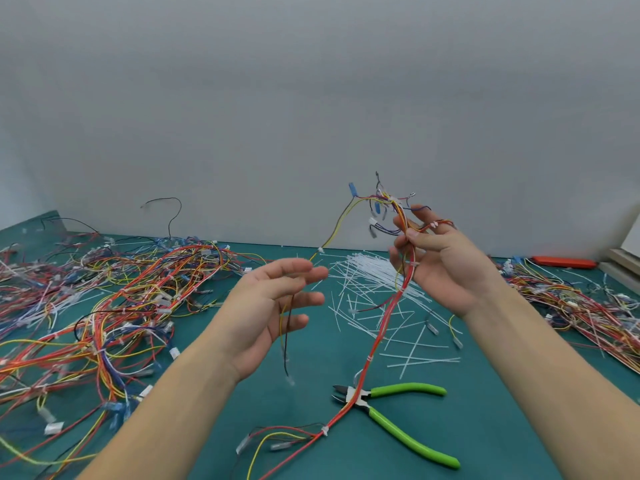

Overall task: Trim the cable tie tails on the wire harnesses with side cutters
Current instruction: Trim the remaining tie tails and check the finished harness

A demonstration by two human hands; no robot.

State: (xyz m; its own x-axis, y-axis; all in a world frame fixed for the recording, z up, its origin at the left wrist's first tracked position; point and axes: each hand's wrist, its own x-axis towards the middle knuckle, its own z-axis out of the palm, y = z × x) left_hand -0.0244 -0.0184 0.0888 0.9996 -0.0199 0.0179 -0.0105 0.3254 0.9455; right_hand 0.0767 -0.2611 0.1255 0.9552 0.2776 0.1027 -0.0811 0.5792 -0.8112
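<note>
My right hand (440, 261) is raised above the table and pinches a red, orange and yellow wire harness (384, 323) near its upper end. The harness hangs down to the green mat and crosses the jaws of the side cutters (398, 410). The cutters have bright green handles and lie open on the mat, untouched. White cable ties (324, 431) bind the harness at intervals. My left hand (273, 306) is held palm up with relaxed, spread fingers; a thin yellow and black branch of the harness hangs beside them.
A big tangle of harnesses (114, 306) covers the left of the green mat (485, 427). Another pile (581, 306) lies at the right. Loose white cable ties and cut tails (377, 292) are scattered in the middle. An orange tool (564, 262) rests by the grey wall.
</note>
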